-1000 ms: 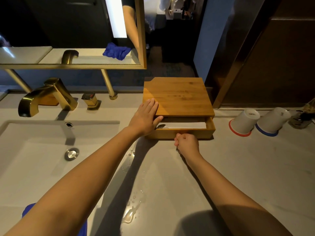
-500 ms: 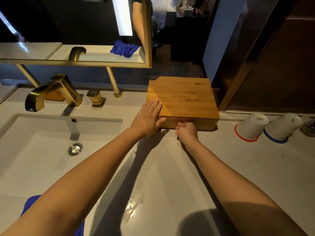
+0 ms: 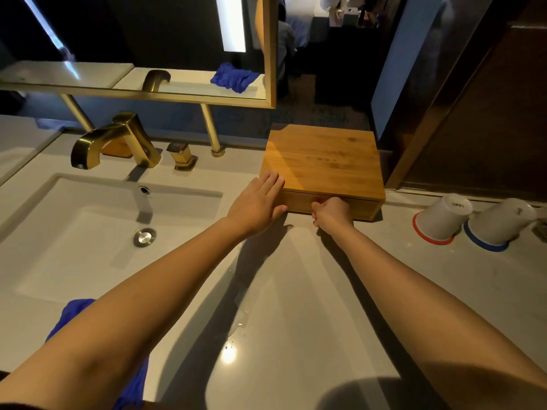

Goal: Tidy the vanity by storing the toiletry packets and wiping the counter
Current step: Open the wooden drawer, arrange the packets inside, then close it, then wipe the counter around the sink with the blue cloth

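The wooden box (image 3: pixel 322 164) (drawer flush) is steadied by the flat, open left hand (image 3: pixel 257 202); its front is met by the fisted right hand (image 3: pixel 333 213).

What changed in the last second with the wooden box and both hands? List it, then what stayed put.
The drawer of the wooden box slid in from open, with a white packet showing, to shut. The right hand pushed it in and is still curled against the front. The left hand stayed flat on the box's near left corner. The two upturned cups, blue cloth and water drops stayed put.
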A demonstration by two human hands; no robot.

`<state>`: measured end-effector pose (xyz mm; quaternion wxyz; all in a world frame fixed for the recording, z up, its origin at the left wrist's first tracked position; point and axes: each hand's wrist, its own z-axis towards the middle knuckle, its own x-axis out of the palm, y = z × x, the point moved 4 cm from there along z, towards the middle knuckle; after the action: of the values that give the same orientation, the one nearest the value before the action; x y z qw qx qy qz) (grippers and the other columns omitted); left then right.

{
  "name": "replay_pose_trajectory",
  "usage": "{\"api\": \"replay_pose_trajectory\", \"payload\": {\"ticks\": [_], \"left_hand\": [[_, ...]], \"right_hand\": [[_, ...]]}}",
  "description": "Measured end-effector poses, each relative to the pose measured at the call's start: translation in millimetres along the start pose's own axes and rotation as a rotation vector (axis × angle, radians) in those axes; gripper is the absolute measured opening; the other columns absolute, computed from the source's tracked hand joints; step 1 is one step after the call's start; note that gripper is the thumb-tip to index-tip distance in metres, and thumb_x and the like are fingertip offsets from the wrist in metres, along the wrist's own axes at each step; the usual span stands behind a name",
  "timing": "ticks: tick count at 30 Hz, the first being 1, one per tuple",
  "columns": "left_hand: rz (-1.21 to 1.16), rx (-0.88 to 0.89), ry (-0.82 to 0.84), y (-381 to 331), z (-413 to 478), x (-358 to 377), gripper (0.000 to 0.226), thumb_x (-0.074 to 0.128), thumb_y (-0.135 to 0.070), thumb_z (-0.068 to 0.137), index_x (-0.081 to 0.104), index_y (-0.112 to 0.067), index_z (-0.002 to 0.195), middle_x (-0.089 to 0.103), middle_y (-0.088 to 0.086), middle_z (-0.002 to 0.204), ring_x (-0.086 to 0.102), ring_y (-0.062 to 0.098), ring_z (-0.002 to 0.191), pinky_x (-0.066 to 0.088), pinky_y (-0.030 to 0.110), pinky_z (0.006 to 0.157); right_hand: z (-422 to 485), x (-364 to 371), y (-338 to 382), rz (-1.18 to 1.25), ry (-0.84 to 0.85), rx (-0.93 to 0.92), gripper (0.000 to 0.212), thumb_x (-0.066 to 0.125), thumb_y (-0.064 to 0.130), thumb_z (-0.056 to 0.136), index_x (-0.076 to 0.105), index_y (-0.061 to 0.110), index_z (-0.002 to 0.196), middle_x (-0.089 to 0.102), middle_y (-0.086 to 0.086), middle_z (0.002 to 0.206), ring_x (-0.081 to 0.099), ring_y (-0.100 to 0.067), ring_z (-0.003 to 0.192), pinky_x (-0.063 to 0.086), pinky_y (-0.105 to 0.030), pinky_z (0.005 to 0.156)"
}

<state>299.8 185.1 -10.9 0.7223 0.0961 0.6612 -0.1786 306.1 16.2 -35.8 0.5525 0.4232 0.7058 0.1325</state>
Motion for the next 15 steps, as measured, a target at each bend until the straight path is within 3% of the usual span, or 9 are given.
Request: {"api": "replay_pose_trajectory", "payload": {"ticks": [4,6,8,11,15], "left_hand": [[-0.083,0.003,-0.026,-5.2,-29.5,-9.5,0.054,0.040,-0.043,0.094,0.037,-0.013,0.139,0.030,0.011,0.152,0.031,0.028,0.137,0.030,0.041,0.110],[-0.182,-0.072,0.023,-5.9,-48.8,-10.0,0.049,0.040,-0.042,0.094,0.043,-0.015,0.135,0.036,0.008,0.149,0.038,0.025,0.133,0.035,0.040,0.106],[-0.256,-0.191,0.116,-4.4,-71.5,-6.4,0.047,0.039,-0.041,0.095,0.045,-0.017,0.134,0.045,0.007,0.144,0.044,0.024,0.129,0.037,0.038,0.104],[-0.308,-0.313,0.191,-2.0,-111.6,-7.3,0.039,0.040,-0.037,0.096,0.054,-0.018,0.127,0.057,0.006,0.133,0.052,0.023,0.120,0.040,0.035,0.099],[-0.389,-0.414,0.234,5.5,-165.4,-15.4,0.036,0.040,-0.034,0.096,0.058,-0.019,0.123,0.061,0.003,0.127,0.056,0.019,0.113,0.039,0.026,0.093]], "right_hand": [[-10.9,-1.0,15.3,-0.334,0.051,-0.126,0.028,0.049,0.033,0.093,0.059,0.008,0.087,0.061,-0.010,0.086,0.063,-0.029,0.083,0.048,-0.033,0.063],[-24.0,9.5,23.5,-0.472,0.151,-0.197,0.027,0.051,0.033,0.092,0.055,0.011,0.078,0.060,-0.008,0.081,0.063,-0.026,0.078,0.046,-0.029,0.056],[-41.2,26.7,30.8,-0.552,0.266,-0.298,0.026,0.054,0.032,0.091,0.060,0.008,0.083,0.063,-0.008,0.081,0.063,-0.023,0.074,0.045,-0.026,0.054],[-72.7,53.2,39.7,-0.590,0.410,-0.495,0.024,0.057,0.028,0.089,0.064,0.007,0.099,0.067,-0.010,0.097,0.064,-0.023,0.084,0.048,-0.028,0.066],[-110.5,75.7,44.2,-0.606,0.503,-0.647,0.038,0.058,0.029,0.088,0.054,0.010,0.121,0.061,-0.011,0.118,0.059,-0.027,0.100,0.050,-0.033,0.080]]}}
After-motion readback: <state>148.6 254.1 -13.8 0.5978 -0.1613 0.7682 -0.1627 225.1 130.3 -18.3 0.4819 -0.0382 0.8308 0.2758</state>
